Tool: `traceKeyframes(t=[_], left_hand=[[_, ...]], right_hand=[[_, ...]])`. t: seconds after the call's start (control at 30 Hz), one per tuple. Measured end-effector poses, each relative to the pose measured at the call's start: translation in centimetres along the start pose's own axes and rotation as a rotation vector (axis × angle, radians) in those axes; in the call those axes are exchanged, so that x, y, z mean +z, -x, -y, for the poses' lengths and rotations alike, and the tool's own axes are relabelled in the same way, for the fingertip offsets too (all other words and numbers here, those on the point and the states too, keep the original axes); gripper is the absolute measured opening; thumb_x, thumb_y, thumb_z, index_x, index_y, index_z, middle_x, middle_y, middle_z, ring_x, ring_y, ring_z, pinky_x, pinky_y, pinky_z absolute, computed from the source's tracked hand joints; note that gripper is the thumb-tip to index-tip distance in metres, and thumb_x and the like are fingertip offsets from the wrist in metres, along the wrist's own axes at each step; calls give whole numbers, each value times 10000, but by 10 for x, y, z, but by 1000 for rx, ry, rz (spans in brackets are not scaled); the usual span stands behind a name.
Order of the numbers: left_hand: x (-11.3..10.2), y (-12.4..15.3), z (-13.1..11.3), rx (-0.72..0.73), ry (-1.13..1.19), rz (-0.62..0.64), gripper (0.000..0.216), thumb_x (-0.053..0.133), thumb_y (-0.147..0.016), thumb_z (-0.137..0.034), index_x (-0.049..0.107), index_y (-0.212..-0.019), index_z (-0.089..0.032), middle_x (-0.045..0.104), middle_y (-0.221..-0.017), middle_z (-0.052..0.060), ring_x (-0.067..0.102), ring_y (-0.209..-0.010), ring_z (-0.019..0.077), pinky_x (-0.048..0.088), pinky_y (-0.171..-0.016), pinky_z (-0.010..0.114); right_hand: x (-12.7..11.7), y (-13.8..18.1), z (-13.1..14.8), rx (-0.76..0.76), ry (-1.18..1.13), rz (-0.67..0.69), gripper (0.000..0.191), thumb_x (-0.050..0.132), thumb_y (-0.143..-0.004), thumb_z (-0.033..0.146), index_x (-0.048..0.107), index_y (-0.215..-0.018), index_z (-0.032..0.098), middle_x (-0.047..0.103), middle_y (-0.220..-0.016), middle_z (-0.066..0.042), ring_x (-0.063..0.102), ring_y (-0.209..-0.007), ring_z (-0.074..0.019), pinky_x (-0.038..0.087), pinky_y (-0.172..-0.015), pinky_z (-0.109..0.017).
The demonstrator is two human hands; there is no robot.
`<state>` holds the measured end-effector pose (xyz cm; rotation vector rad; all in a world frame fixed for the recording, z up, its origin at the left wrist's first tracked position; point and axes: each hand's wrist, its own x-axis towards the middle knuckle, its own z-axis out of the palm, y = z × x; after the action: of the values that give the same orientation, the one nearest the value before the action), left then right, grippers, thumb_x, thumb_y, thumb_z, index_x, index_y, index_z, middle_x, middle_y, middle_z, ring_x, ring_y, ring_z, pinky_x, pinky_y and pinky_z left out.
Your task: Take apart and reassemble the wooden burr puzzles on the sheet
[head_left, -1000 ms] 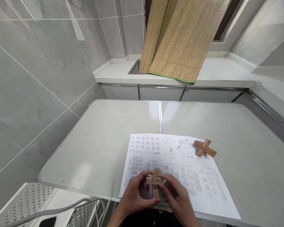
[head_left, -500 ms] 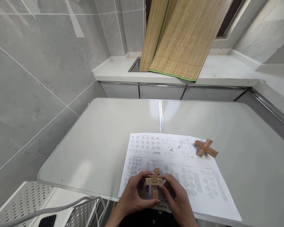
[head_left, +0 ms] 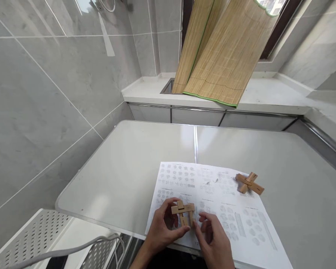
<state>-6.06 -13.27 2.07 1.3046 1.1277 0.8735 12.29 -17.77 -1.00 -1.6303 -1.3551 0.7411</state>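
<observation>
My left hand (head_left: 164, 226) is closed on a wooden burr puzzle (head_left: 182, 209), several light-coloured notched sticks crossing one another, held low over the printed sheet. Its thumb lies along the lower stick, and the fingers curl behind the left end. One wooden stick (head_left: 190, 218) angles down at the puzzle's right side. Beside it, my right hand (head_left: 214, 237) has thumb and index finger apart, the thumb tip against or very near that stick's lower end. Its other fingers are bent and partly hidden. Under both hands lies the printed sheet (head_left: 210, 207), covered with small puzzle drawings.
Another group of crossed wooden sticks (head_left: 249, 183) rests on the sheet's upper right. The white folding table (head_left: 123, 160) has a centre seam. Behind it are a counter (head_left: 145, 89) and a hanging bamboo mat (head_left: 221, 56). A grey cable (head_left: 81, 244) runs at lower left.
My right hand has drawn back to the right, its fingers parting from the puzzle's upper stick. The puzzle has turned, and a stick now angles down at its right. The head view has shifted.
</observation>
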Motion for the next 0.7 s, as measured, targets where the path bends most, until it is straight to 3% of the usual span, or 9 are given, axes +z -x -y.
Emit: traceKeyframes(t=[0.2,0.33,0.5,0.7], left_hand=[[-1,0,-3,19,24,-2,636,847,-759,-393,557,-1297,-218,607,-884,6,501,-655,109,403,-575,215],[-1,1,-5,24,47,-7,623,849,-753,-406,556,-1268,-210,636,-897,15,514,-669,115,402,-588,220],[-3,0,1,13,72,-23,602,849,-738,-375,562,-1235,-193,628,-877,8,483,-640,98,382,-567,216],[-6,1,8,39,113,-51,574,831,-733,-344,573,-1223,-193,664,-919,29,568,-740,140,454,-650,242]], right_hand=[[5,-12,13,-188,288,59,227,592,-958,505,619,-953,279,685,-873,-37,700,-646,-213,507,-460,-266],[4,-14,17,-245,321,91,270,488,-1020,485,653,-947,285,685,-912,-47,709,-635,-200,494,-455,-265],[-13,-5,17,-186,165,41,369,476,-1010,572,700,-971,280,708,-964,-80,692,-677,-213,513,-504,-266],[-25,2,25,94,-85,112,410,544,-958,628,674,-861,251,665,-695,-27,610,-593,-204,479,-499,-259]])
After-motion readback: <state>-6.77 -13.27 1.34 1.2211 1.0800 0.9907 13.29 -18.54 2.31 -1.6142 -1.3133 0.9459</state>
